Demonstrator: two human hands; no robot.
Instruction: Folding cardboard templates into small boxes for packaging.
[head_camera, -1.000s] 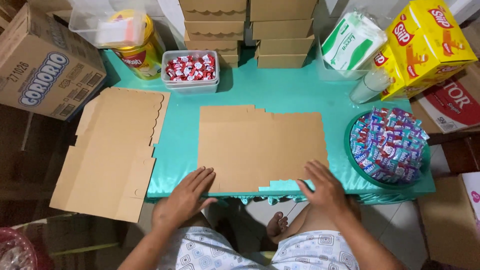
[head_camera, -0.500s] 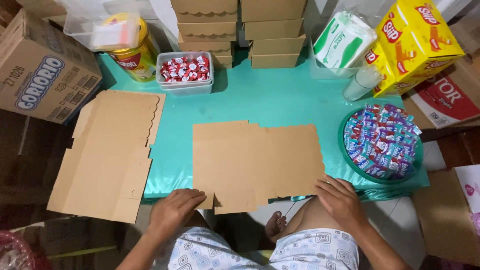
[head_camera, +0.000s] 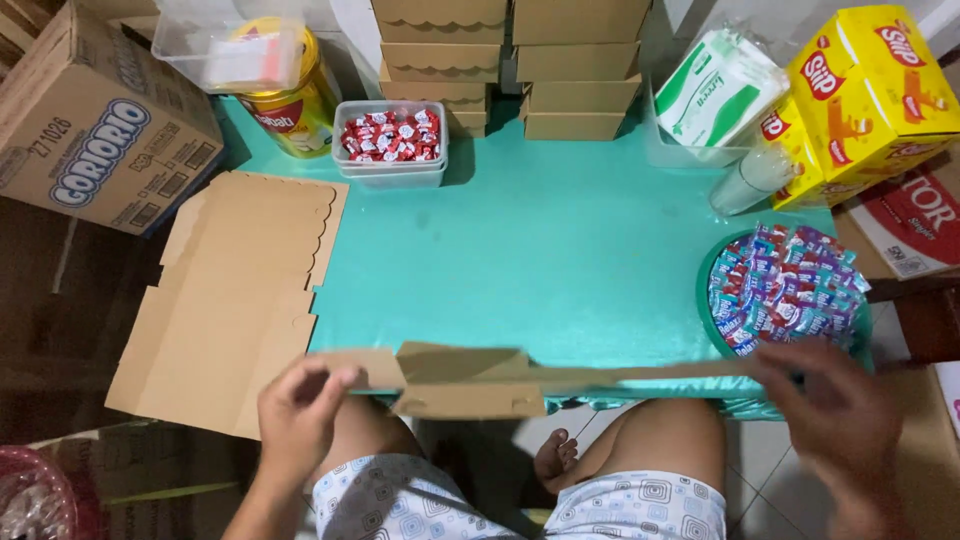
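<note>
I hold a flat brown cardboard box blank (head_camera: 470, 380) lifted off the teal table (head_camera: 560, 250), seen almost edge-on at the table's near edge. My left hand (head_camera: 300, 410) grips its left end. My right hand (head_camera: 835, 420) grips its right end and is blurred. A stack of the same flat blanks (head_camera: 235, 290) lies at the left, hanging over the table's left edge.
Folded brown boxes (head_camera: 510, 60) are stacked at the back. A clear tub of red sweets (head_camera: 390, 140), a yellow tin (head_camera: 295, 105), a round green tray of purple and blue sweets (head_camera: 785, 290), yellow cartons (head_camera: 865, 90) and a big carton (head_camera: 95, 125) ring the table.
The blank lay flat on the table under both hands. I slid it toward me, then lifted it off the table and tipped it edge-on, hands moving out to its ends.
</note>
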